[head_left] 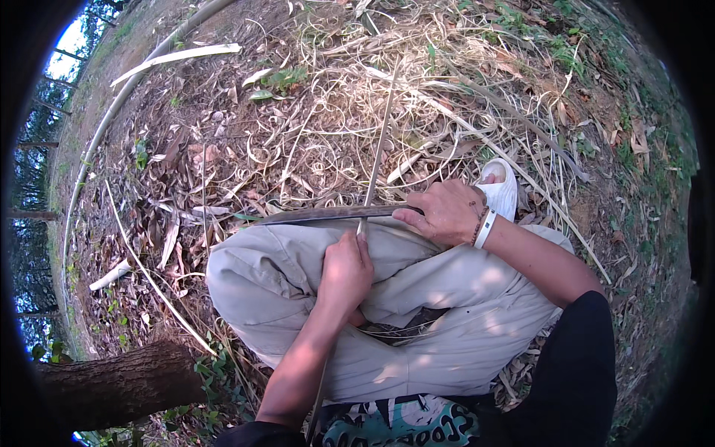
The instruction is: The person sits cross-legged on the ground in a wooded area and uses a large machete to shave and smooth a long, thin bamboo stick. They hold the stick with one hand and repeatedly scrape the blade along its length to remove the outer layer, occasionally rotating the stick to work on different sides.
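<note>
I sit cross-legged in light grey trousers. My left hand point(346, 272) is closed around a long, thin wooden strip point(381, 141), perhaps rattan or bamboo. The strip runs from the littered ground ahead, through that hand, toward my lap. My right hand point(447, 214) grips a long-bladed knife point(320, 214) by its handle, most of which the fingers hide. The dark blade points left and lies crosswise at the strip, just beyond my left thumb and above my trouser leg. Whether its edge cuts into the strip cannot be made out.
Curled pale shavings point(439, 112) and dry leaves cover the ground ahead. A long curved pole point(104, 134) arcs along the left, with a split pale piece point(175, 61) beside it. A tree trunk point(126, 384) stands at lower left. My white shoe point(503, 194) shows beyond the right wrist.
</note>
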A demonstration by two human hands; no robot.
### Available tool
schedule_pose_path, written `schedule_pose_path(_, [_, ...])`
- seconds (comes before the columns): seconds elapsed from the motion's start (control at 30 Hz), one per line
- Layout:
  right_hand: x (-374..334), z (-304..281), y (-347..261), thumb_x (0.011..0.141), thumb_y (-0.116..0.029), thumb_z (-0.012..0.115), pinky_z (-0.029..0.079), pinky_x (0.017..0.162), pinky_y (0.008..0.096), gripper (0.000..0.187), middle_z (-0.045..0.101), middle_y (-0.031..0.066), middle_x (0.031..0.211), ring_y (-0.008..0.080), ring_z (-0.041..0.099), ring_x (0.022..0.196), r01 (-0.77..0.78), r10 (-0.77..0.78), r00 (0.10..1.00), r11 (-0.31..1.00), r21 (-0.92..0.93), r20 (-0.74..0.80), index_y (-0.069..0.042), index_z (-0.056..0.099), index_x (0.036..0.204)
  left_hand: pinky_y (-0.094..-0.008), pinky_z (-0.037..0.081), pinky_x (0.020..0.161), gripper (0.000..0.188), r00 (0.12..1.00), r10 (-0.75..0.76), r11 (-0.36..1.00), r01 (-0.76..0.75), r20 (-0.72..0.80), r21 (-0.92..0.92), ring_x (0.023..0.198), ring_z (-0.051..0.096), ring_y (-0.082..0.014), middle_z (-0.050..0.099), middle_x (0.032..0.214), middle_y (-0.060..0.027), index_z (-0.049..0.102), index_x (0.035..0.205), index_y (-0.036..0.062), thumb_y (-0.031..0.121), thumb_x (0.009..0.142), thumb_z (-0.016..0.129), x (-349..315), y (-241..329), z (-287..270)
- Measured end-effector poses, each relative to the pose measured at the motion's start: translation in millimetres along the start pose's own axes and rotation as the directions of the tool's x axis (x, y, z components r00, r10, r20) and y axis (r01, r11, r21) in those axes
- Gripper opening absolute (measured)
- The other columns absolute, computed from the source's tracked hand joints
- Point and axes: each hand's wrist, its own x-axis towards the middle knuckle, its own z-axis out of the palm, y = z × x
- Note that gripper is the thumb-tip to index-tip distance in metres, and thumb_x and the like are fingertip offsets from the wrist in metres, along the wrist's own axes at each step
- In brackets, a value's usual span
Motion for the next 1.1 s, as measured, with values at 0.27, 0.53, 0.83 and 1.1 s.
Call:
schedule_pose_path(0.27, [7.5, -4.4, 10.3, 0.096, -0.059, 0.044, 0.053, 0.06, 0.0493, 0.056, 0.063, 0.0174, 0.061, 0.0389, 0.065, 0.063, -0.03, 0.032, 0.999, 0.998, -0.05, 0.035, -0.012, 0.071, 0.08, -0.0526, 0.048, 0.049, 0.019, 0.998, 0.06, 0.997, -0.06, -0.001, 0.051, 0.057, 0.061, -0.0461, 0.058, 0.059, -0.0275, 0.052, 0.086, -0.0047, 0.01, 0.098, 0.049, -5.7, -6.4, 4.1])
schedule_pose_path(0.53, [35.0, -5.1, 36.7, 0.096, -0.063, 0.038, 0.054, 0.069, 0.0498, 0.066, 0.067, 0.0191, 0.07, 0.0396, 0.067, 0.074, -0.161, 0.163, 0.986, 0.986, -0.043, 0.047, -0.009, 0.072, 0.078, -0.0514, 0.047, 0.047, 0.017, 0.991, 0.126, 0.992, -0.125, -0.041, 0.029, 0.054, 0.06, -0.0452, 0.056, 0.056, -0.0255, 0.05, 0.085, -0.004, 0.008, 0.098, 0.05, -10.2, -11.5, 2.3])
schedule_pose_path(0.83, [49.0, 6.7, 60.9, 0.098, -0.059, 0.038, 0.053, 0.074, 0.0513, 0.064, 0.067, 0.0218, 0.072, 0.0421, 0.067, 0.077, -0.207, 0.207, 0.977, 0.978, -0.008, -0.052, -0.007, 0.072, 0.081, -0.0516, 0.044, 0.047, 0.016, 0.985, 0.161, 0.987, -0.163, -0.068, -0.016, 0.054, 0.059, -0.0449, 0.055, 0.057, -0.0247, 0.049, 0.086, -0.0035, 0.007, 0.098, 0.051, -15.7, -9.3, 0.2])
schedule_pose_path(1.1, [46.0, -9.8, 61.1, 0.096, -0.065, 0.037, 0.053, 0.065, 0.0489, 0.069, 0.064, 0.0192, 0.063, 0.0388, 0.066, 0.067, -0.158, 0.161, 0.982, 0.987, 0.034, -0.101, -0.008, 0.072, 0.079, -0.0545, 0.042, 0.05, 0.017, 0.998, 0.029, 0.999, -0.031, 0.05, 0.041, 0.058, 0.057, -0.048, 0.053, 0.058, -0.0272, 0.046, 0.087, -0.0026, 0.009, 0.099, 0.049, -49.9, 1.4, -49.1])
